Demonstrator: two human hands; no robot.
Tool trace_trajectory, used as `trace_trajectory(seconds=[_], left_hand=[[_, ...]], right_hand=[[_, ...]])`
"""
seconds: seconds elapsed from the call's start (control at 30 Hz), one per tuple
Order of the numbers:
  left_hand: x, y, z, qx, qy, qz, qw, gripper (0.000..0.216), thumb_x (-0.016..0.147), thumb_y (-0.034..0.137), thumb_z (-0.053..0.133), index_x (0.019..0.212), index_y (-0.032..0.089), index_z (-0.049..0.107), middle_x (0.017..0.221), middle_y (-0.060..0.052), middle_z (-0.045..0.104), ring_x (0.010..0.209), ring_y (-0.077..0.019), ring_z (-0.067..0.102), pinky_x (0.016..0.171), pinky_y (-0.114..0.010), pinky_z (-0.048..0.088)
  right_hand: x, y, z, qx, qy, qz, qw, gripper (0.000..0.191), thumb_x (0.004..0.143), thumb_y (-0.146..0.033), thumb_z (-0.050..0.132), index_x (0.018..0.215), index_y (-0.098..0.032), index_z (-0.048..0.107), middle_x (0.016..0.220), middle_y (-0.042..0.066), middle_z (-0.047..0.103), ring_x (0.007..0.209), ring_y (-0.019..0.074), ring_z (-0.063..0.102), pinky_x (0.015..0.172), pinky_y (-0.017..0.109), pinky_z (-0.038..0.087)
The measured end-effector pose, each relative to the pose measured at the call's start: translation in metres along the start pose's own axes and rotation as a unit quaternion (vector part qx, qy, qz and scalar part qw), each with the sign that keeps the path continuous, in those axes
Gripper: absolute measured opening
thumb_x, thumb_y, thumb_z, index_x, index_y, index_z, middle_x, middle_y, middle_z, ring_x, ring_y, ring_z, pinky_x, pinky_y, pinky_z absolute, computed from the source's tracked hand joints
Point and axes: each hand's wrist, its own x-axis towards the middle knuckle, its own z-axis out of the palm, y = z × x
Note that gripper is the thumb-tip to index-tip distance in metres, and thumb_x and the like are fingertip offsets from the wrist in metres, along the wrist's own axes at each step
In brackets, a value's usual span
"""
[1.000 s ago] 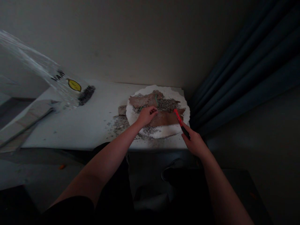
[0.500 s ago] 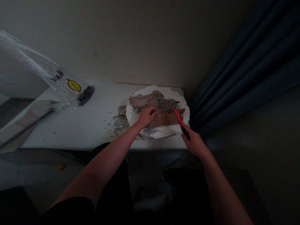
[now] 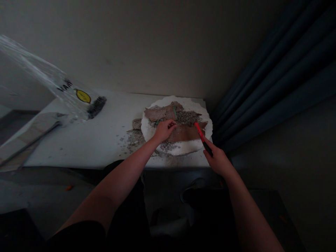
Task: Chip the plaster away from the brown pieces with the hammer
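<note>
In my right hand [image 3: 216, 157] is a slim hand tool [image 3: 200, 131] with a red front part and a black handle; its working end meets the grey rubble, and its exact kind is unclear. My left hand [image 3: 164, 129] rests over a flat brown piece [image 3: 187, 133], fingers closed together; whatever they pinch, if anything, is too small to make out. Beneath both lies a white round slab [image 3: 181, 147] with a ragged rim. Grey crumbs [image 3: 189, 117] cover its middle. A second brown piece [image 3: 160, 112], pitted and with a greenish edge, lies towards the back.
The slab sits at the right end of a white table [image 3: 86, 143], against a wall. Loose debris [image 3: 135, 137] lies left of it. Farther left are a clear plastic bag [image 3: 83, 95] with dark bits and a flat board [image 3: 28, 134]. A dark curtain [image 3: 262, 84] hangs at right.
Hardly anything differs. Both hands, the tool and the brown pieces stay in practically the same places.
</note>
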Motion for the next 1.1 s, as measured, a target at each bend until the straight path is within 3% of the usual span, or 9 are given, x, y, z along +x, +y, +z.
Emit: trace_trajectory(seconds=[0.43,0.67,0.87,1.1], left_hand=[[-0.001,0.0,0.0,0.026,-0.007,0.007,1.0,0.012,0.088,0.029,0.065,0.093,0.021,0.071,0.09,-0.004,0.076,0.082,-0.0194,0.069,0.081,-0.031,0.053],[-0.004,-0.002,0.006,0.015,0.004,0.005,1.0,0.012,0.09,0.028,0.063,0.096,0.019,0.069,0.094,-0.005,0.076,0.085,-0.0195,0.07,0.084,-0.032,0.053],[-0.008,-0.005,0.011,-0.023,0.034,-0.013,0.999,0.04,0.085,0.03,0.072,0.119,0.019,0.056,0.097,-0.006,0.075,0.085,-0.021,0.07,0.081,-0.032,0.052],[-0.008,-0.007,0.014,-0.025,0.043,-0.013,0.999,0.045,0.085,0.026,0.071,0.123,0.019,0.049,0.094,-0.004,0.074,0.08,-0.0178,0.069,0.074,-0.029,0.051]], right_hand=[[0.001,-0.001,0.001,-0.003,0.004,-0.008,1.0,0.069,0.093,-0.022,0.051,0.16,-0.027,0.036,0.126,0.012,0.073,0.112,0.0301,0.07,0.096,0.045,0.053],[-0.005,-0.029,-0.004,-0.01,0.042,-0.008,0.999,0.064,0.095,-0.027,0.05,0.158,-0.026,0.04,0.123,0.011,0.073,0.11,0.029,0.07,0.095,0.042,0.054],[-0.007,-0.056,-0.001,-0.008,0.001,-0.043,0.999,0.067,0.095,-0.026,0.049,0.16,-0.028,0.035,0.12,0.009,0.074,0.1,0.026,0.072,0.09,0.038,0.055],[-0.009,-0.066,0.006,-0.026,0.001,-0.054,0.998,0.068,0.096,-0.022,0.046,0.162,-0.029,0.031,0.124,0.009,0.073,0.101,0.0255,0.071,0.09,0.036,0.053]])
